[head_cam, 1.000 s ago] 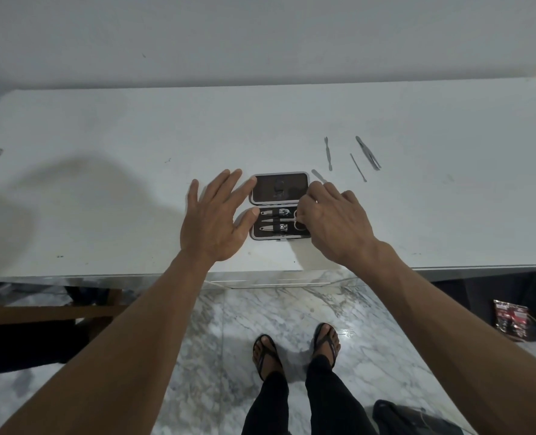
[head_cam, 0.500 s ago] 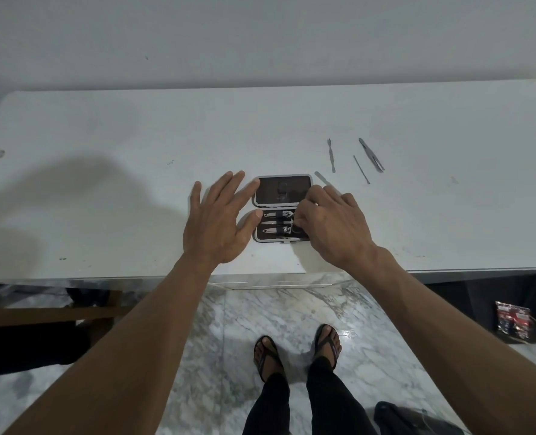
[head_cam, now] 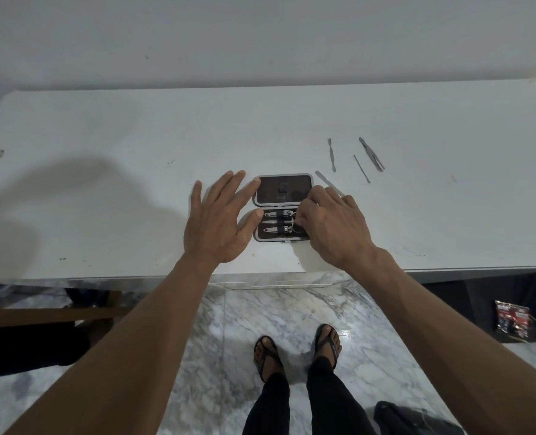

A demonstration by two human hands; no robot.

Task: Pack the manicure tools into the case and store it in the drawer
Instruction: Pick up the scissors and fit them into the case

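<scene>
A small dark manicure case [head_cam: 284, 189] lies open near the white table's front edge, its lid flat at the back. The near half holds two nail clippers [head_cam: 276, 229] and a thin tool under an elastic strap. My left hand [head_cam: 221, 221] rests flat beside the case's left side, fingers spread, index tip on the lid and thumb on the tray edge. My right hand [head_cam: 331, 227] covers the tray's right end, fingertips pressing on a tool there; what it touches is hidden. Loose on the table to the right lie a cuticle pusher [head_cam: 331, 154], a thin pick [head_cam: 362, 168], tweezers [head_cam: 372, 154] and a flat file [head_cam: 324, 180].
The white table [head_cam: 103, 199] runs along a pale wall. Below its front edge shows a marble floor [head_cam: 291, 312], my sandalled feet, a dark bag at bottom right and a small red-black packet [head_cam: 511, 320] under the table to the right.
My right hand has shifted slightly left over the tray's right end, fingers curling down onto the tools. The left hand has stayed in place beside the case.
</scene>
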